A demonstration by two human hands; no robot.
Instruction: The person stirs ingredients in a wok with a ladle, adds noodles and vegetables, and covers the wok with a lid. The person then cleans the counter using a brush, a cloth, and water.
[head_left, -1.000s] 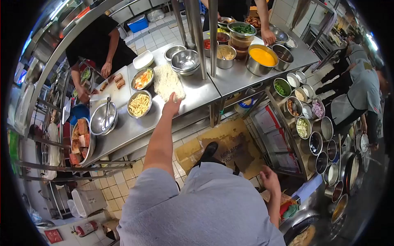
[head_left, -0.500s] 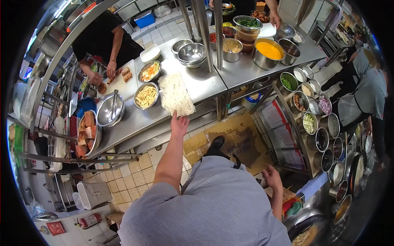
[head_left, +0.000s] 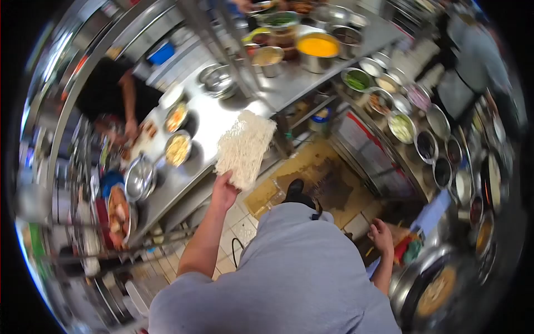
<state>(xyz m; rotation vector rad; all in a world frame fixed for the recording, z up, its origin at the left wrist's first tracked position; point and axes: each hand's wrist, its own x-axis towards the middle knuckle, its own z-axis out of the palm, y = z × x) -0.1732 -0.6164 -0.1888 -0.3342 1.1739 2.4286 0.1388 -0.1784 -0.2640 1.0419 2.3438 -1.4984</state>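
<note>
A flat slab of pale dry noodles [head_left: 245, 149] hangs tilted past the front edge of the steel counter [head_left: 207, 119]. My left hand [head_left: 224, 191] is closed on its lower left corner. Low on the right side, my right hand [head_left: 381, 236] holds nothing, with its fingers bent and apart. Behind the slab stand a bowl of yellow strips [head_left: 177, 149], a bowl of orange and white shreds [head_left: 176, 118] and a stack of steel bowls [head_left: 218, 82]. The view is blurred by motion.
A co-worker's hand [head_left: 131, 131] is over meat pieces at the left. A pot of orange liquid [head_left: 317, 51] stands on the back counter. Ingredient bowls [head_left: 401, 127] line the right side, above a large wok [head_left: 436, 290]. Cardboard [head_left: 311, 178] lies on the floor.
My left hand has taken hold of the noodle slab and lifted it off the counter towards me. The view has turned, and my right hand sits slightly farther right.
</note>
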